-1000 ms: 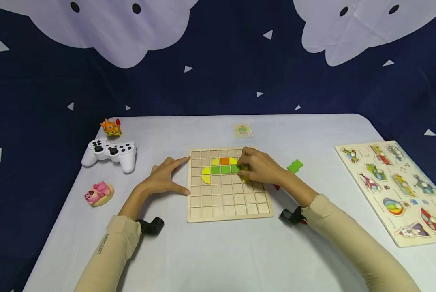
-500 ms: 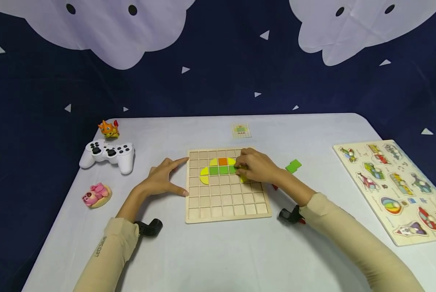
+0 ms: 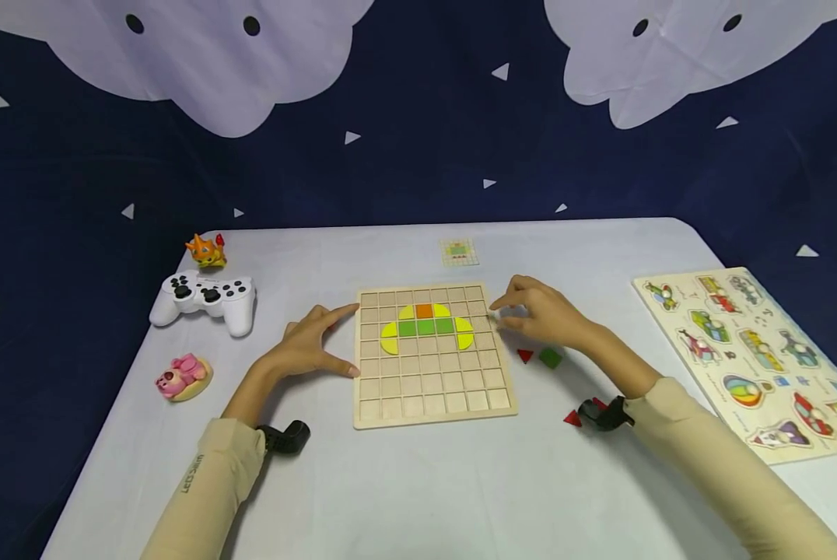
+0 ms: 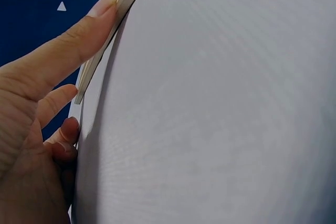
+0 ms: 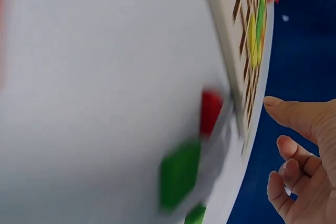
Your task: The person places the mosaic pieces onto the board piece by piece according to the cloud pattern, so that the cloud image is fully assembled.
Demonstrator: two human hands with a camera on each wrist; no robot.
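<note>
My left hand (image 3: pixel 308 342) rests with thumb and forefinger spread against the left edge of a wooden grid board (image 3: pixel 418 408); the left wrist view shows the thumb (image 4: pixel 79 38) on that edge. On the board lie green squares (image 3: pixel 425 327) in a row, an orange square (image 3: pixel 424 311) above them and yellow rounded pieces (image 3: pixel 464 342) around. My right hand (image 3: pixel 548 315) hovers beside the board's right edge, fingers loosely bent, nothing between them. Below it on the table are a loose green square (image 3: pixel 550 358) and a red triangle (image 3: pixel 524 356).
More red triangles (image 3: pixel 572 418) lie by the right wrist camera. A small pattern card (image 3: pixel 458 252) sits behind the board. A picture puzzle board (image 3: pixel 733 389) lies at right. At left are a white game controller (image 3: pixel 204 295), a pink figurine (image 3: pixel 183 377) and an orange figurine (image 3: pixel 207 250).
My right hand has left the board's pieces and moved right, past its edge, uncovering the green and yellow pieces there. The left hand has stayed at the left edge.
</note>
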